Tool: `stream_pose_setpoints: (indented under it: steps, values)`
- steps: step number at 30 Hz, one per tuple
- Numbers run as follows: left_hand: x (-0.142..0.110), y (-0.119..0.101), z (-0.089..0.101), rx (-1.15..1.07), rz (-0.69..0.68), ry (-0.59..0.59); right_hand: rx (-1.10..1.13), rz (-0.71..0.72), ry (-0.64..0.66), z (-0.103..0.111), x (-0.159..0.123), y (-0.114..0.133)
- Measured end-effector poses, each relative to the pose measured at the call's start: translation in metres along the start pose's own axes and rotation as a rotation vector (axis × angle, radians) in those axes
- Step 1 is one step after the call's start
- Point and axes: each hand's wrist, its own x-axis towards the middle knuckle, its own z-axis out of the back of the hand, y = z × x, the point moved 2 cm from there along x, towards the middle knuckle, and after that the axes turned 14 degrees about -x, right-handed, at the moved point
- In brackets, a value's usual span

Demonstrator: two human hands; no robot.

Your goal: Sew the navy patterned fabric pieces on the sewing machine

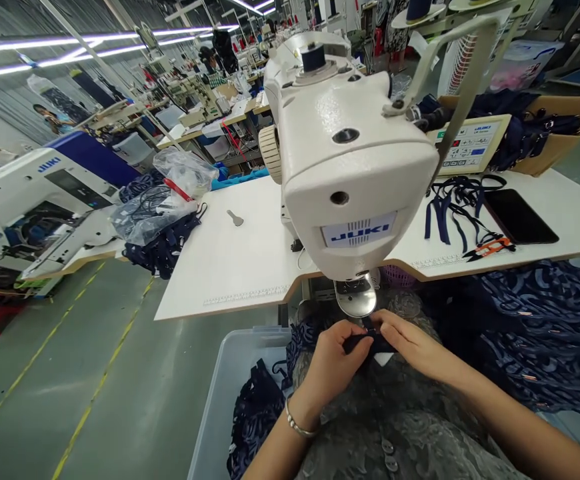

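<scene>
Just below the needle end of a white sewing machine (355,200), both my hands hold a dark navy piece of fabric (383,343) with a narrow strap (369,325) running up under the machine's metal guard (357,301). My left hand (337,353), a bracelet on its wrist, pinches the fabric between thumb and fingers. From the other side, my right hand (410,340) has its fingers closed on the same fabric close to the strap. A small white label (383,359) shows under the fabric. The needle is hidden behind the guard.
Orange thread snips (493,248), a black phone (520,217) and navy straps (453,200) lie on the right tabletop. Patterned navy garments (545,333) hang at right. A plastic bin (220,387) with garments stands at my left. A metal key-shaped piece (235,218) lies on the left tabletop.
</scene>
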Motion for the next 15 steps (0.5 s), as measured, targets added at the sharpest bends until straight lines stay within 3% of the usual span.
stream_pose_setpoints:
  steps: [3, 8, 12, 15]
  values:
    - [-0.002, -0.008, -0.003, 0.074, -0.052, 0.017, 0.072, 0.006, -0.013, -0.004, 0.0, 0.002]
    - [-0.007, -0.013, -0.008, 0.334, -0.272, -0.027, 0.308, -0.036, -0.29, -0.014, -0.003, -0.001]
    - [-0.011, -0.016, -0.009, 0.513, -0.432, -0.062, 0.152, 0.026, -0.312, -0.009, -0.008, 0.002]
    - [-0.015, -0.02, -0.011, 0.662, -0.515, -0.084, 0.062, 0.093, -0.415, -0.006, -0.01, 0.004]
